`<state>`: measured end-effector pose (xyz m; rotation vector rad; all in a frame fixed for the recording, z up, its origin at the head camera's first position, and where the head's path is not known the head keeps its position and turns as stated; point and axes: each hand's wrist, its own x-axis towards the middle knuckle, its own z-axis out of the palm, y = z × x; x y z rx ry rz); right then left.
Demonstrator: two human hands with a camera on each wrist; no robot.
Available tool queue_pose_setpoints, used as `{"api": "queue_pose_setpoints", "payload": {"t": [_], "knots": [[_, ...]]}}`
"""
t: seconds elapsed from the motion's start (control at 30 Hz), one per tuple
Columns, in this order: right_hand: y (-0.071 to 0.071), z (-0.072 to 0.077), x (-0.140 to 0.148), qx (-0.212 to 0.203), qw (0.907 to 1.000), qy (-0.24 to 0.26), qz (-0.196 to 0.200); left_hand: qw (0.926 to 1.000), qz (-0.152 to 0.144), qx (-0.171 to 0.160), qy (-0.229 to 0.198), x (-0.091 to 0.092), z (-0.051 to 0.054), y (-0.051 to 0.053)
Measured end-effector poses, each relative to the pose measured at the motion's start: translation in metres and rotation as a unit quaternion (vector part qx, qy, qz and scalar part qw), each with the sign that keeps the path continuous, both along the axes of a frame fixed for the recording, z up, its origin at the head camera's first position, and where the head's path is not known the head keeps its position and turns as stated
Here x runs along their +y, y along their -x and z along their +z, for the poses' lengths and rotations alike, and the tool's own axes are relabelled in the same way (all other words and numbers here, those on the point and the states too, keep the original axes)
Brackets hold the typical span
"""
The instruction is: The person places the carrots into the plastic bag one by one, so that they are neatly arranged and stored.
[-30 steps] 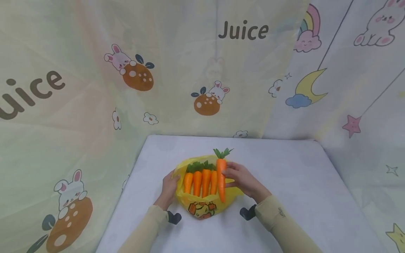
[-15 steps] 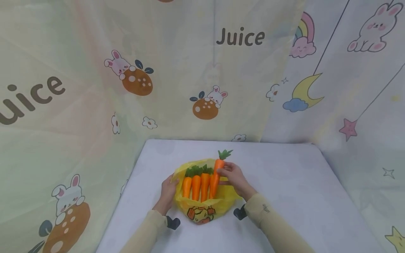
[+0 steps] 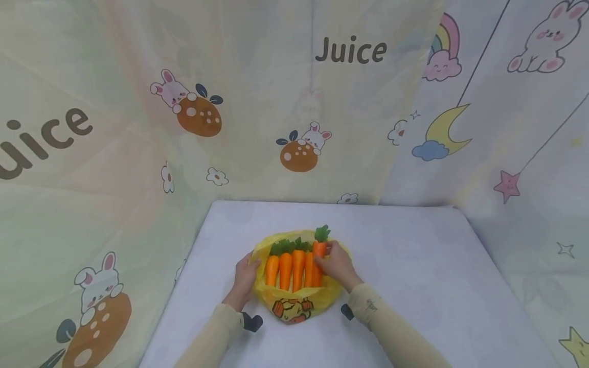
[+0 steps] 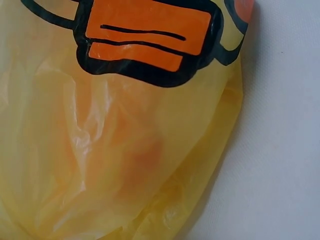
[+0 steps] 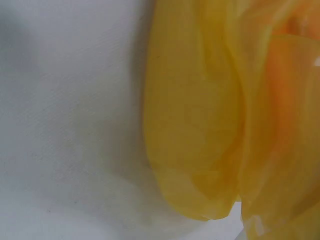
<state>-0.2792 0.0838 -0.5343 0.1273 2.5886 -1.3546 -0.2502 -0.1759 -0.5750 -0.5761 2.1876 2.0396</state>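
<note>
A yellow plastic bag (image 3: 324, 302) with a cartoon print lies on the table, its mouth spread wide. Inside it several orange carrots (image 3: 298, 268) with green tops stand side by side. The left hand (image 3: 244, 276) pinches the bag's left rim. At the right end of the row, the right hand (image 3: 340, 266) grips another carrot (image 3: 318, 250) near its top; this carrot's lower part is down in the bag, against its neighbour. Close up in the left wrist view is the printed yellow bag (image 4: 125, 125); in the right wrist view orange shows through the bag (image 5: 195, 110). Neither wrist view shows fingers.
The white table (image 3: 423, 266) extends on both sides of the bag and behind it. Patterned cloth (image 3: 257, 92) with rabbits and lettering hangs at the back and sides. A dark heart-shaped piece (image 3: 252, 322) shows by the left cuff.
The right hand has lowered its carrot from above the bag's right side into it, moving slightly left and down beside the others. The left hand keeps its hold on the rim.
</note>
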Motion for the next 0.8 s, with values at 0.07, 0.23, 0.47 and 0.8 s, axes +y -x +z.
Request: {"api": "queue_pose_setpoints", "payload": {"t": [0.07,0.23,0.47,0.8], "knots": [[0.000,-0.002,0.000,0.008,0.9992,-0.039,0.006,1.0000,0.001,0.001,-0.001,0.000,0.000,0.000],[0.000,-0.008,-0.001,0.033,0.9932,-0.110,0.019,1.0000,-0.001,0.003,-0.004,0.000,0.001,0.001],[-0.002,-0.015,-0.003,0.062,0.9854,-0.153,0.043,1.0000,-0.006,0.004,-0.006,-0.001,0.001,0.001],[-0.004,-0.015,-0.001,0.060,0.9744,-0.207,0.065,0.9999,-0.003,0.009,-0.014,-0.001,0.002,0.002]]}}
